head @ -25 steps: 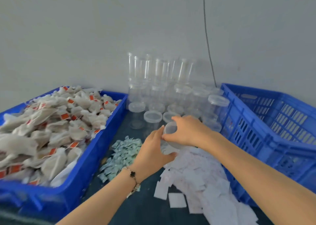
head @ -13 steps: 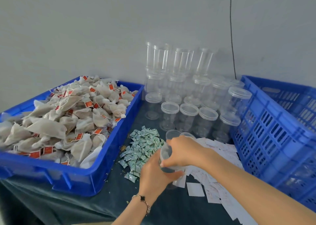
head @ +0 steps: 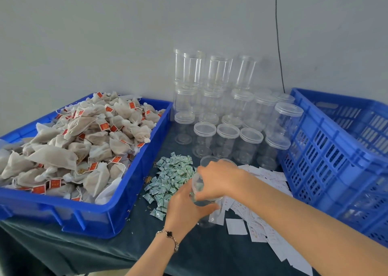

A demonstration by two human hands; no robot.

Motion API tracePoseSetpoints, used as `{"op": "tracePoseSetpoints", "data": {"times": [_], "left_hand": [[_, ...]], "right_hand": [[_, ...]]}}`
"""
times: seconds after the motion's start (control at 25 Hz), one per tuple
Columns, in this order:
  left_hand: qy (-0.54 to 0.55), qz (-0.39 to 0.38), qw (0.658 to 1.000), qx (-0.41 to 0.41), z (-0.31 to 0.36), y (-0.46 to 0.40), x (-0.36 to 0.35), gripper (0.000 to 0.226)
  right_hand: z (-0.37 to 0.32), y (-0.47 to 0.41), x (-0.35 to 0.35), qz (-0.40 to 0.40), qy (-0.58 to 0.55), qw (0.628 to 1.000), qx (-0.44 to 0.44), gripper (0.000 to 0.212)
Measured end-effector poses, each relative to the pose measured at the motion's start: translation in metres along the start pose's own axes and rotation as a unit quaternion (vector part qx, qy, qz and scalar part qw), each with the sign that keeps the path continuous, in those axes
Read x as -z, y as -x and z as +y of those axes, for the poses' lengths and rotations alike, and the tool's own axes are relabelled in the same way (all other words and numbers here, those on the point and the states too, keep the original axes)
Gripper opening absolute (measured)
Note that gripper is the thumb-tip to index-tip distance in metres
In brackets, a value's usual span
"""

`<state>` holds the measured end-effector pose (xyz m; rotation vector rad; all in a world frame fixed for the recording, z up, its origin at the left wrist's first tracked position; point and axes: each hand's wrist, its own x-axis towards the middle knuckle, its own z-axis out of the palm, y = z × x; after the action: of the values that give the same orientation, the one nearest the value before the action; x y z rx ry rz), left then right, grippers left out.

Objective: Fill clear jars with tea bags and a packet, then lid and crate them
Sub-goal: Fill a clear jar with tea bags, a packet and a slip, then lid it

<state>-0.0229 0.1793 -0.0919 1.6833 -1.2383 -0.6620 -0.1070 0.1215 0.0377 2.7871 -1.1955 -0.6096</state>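
Note:
A clear jar [head: 203, 209] stands on the dark cloth in front of me. My left hand [head: 186, 207] grips its body from the left. My right hand [head: 218, 181] is curled over its top, gripping the clear lid [head: 197, 186]. To the left, a blue tray [head: 117, 204] holds a heap of tea bags [head: 79, 145] with red tags. A pile of small green-white packets [head: 170, 178] lies just left of the jar. Many lidded clear jars [head: 227, 137] stand behind, some stacked.
A tall blue slatted crate [head: 336, 158] stands at the right. White paper slips [head: 264, 217] are strewn under and beyond my right forearm. Two lidless jars [head: 210, 160] sit just behind my right hand. A black cable [head: 279, 45] hangs on the wall.
Both hands have brought the jar nearer to me, away from the jar group. My view has swung left, showing more of the tea bag tray.

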Motion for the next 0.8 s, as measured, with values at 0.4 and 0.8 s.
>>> {"op": "tracePoseSetpoints", "data": {"times": [0.4,0.8], "left_hand": [[0.009,-0.012,1.0,-0.001,-0.001,0.0,0.002,0.059],[0.005,-0.018,1.0,0.006,-0.002,0.001,-0.001,0.078]], "right_hand": [[-0.002,-0.006,0.006,-0.028,-0.038,0.999,-0.024,0.062],[0.01,-0.006,0.004,0.018,-0.056,0.998,-0.025,0.086]]}}
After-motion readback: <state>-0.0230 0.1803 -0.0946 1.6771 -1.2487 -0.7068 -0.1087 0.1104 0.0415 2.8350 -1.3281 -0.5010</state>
